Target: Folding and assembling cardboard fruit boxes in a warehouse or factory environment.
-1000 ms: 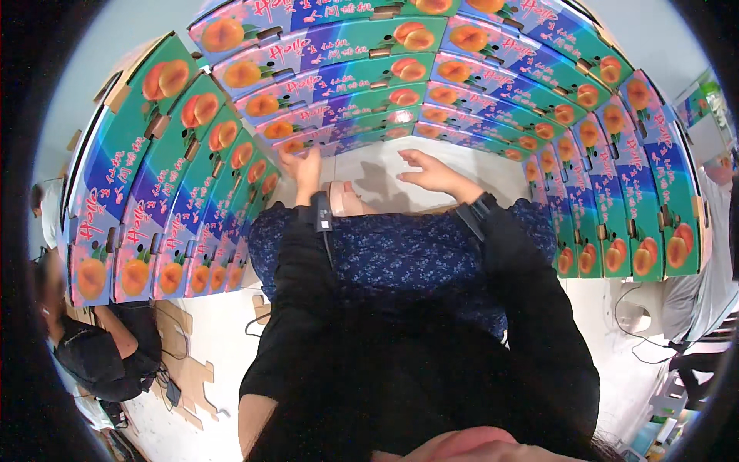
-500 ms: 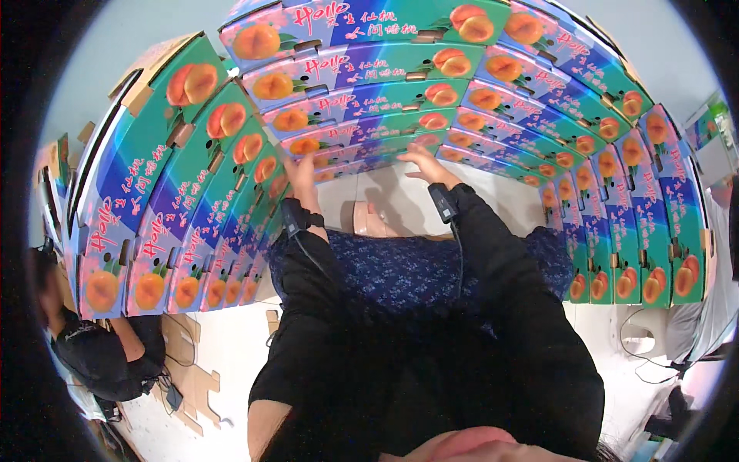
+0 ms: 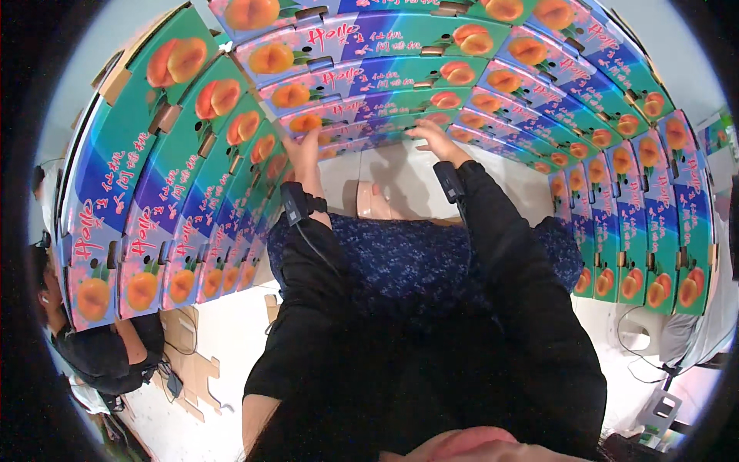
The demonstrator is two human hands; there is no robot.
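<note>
In front of me rises a stack of fruit cartons [image 3: 385,73], printed blue, pink and green with peaches. My left hand [image 3: 304,156] is low at the stack's left end, fingers stretched out beside the lower cartons. Right of it my right hand [image 3: 435,142] reaches toward the same stack's lower front, fingers apart. Neither hand shows anything held. Whether the fingertips touch the cardboard I cannot tell. Both wrists carry small black devices with cables.
More peach cartons stand stacked at my left [image 3: 154,169] and at my right [image 3: 647,208], curving round me. A person in dark clothing [image 3: 108,354] is at the far left, near flat cardboard pieces [image 3: 200,377] on the floor. A white stool [image 3: 637,331] stands at right.
The view has shifted slightly, so the upper front cartons sit higher in the picture. My right hand has moved a little to the right and up; my left hand has barely moved.
</note>
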